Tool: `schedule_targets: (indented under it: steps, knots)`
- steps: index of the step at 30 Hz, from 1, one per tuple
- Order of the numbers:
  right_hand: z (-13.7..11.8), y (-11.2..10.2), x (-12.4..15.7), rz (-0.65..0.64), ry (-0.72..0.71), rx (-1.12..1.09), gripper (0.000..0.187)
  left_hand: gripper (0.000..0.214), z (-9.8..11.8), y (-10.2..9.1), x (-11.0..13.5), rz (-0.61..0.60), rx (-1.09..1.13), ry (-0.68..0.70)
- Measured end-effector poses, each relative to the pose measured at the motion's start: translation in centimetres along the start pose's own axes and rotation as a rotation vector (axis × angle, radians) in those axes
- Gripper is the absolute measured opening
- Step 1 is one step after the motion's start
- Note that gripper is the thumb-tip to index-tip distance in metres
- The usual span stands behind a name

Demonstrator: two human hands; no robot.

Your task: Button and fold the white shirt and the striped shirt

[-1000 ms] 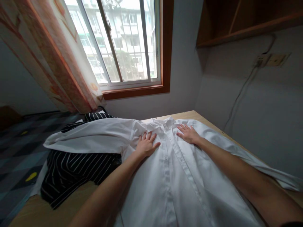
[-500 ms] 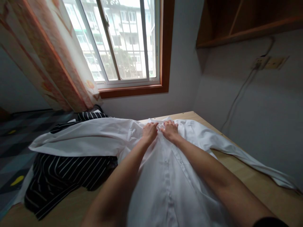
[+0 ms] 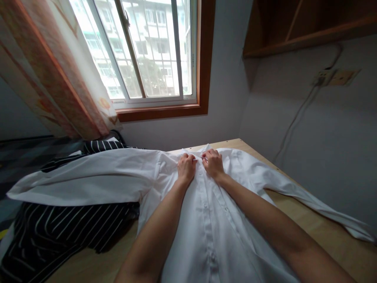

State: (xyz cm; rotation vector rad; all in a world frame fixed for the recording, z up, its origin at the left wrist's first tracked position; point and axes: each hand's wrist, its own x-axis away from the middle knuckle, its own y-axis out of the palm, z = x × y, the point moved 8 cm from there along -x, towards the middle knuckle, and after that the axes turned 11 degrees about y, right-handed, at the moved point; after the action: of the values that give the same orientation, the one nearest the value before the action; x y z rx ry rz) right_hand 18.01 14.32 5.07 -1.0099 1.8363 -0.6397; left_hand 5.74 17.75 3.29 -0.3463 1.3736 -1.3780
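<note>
A white button-up shirt [image 3: 188, 220] lies front side up on a wooden table, its sleeves spread to both sides and its collar at the far end. Just below the collar, my left hand [image 3: 186, 168] pinches the left front edge of the shirt. Close by on the right, my right hand [image 3: 213, 163] grips the opposite front edge, fingers closed on the cloth. A small gap separates the two hands. Down the middle, the button placket [image 3: 206, 220] hangs loose, with the two fronts apart near the top.
Black garments with white stripes [image 3: 73, 226] lie under the left sleeve. The wooden tabletop [image 3: 290, 208] meets the wall at the right. Beyond it are a window [image 3: 153, 51], a curtain [image 3: 59, 67], a wall shelf [image 3: 294, 43] and a power socket [image 3: 324, 76] with a cord.
Both hands stay near the collar, and their fingers have closed more on the shirt's front edges. The right hand has lifted its edge slightly. The view has shifted a little.
</note>
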Motion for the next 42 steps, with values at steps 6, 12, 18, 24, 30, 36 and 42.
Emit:
schedule_targets:
  steps: [6,12,18,24,30,36,42]
  knots:
    - [1.2,2.7,0.9,-0.112,0.087,-0.055,0.013,0.038,-0.7,0.3,0.3,0.059,0.260,-0.031]
    - [4.2,3.4,-0.2,-0.082,0.265,-0.200,0.013,0.028,-0.5,-0.5,0.8,0.032,0.185,-0.031]
    - [4.2,2.2,-0.2,0.025,0.253,-0.326,0.015,0.028,1.1,-2.6,0.9,0.053,-0.213,0.012]
    - [3.5,2.0,0.0,-0.011,0.237,-0.320,0.013,0.021,2.3,-2.0,0.4,-0.015,-0.178,0.198]
    - [2.2,1.9,0.4,-0.053,0.136,-0.347,0.014,0.018,1.3,-0.9,-0.5,-0.057,0.061,0.249]
    - [1.9,1.8,0.5,-0.060,0.103,-0.402,0.012,0.015,0.3,-0.6,-0.8,-0.058,0.162,0.157]
    - [2.5,2.0,0.2,-0.072,0.145,-0.416,0.010,0.017,-1.8,-2.6,-0.7,0.140,0.058,0.035]
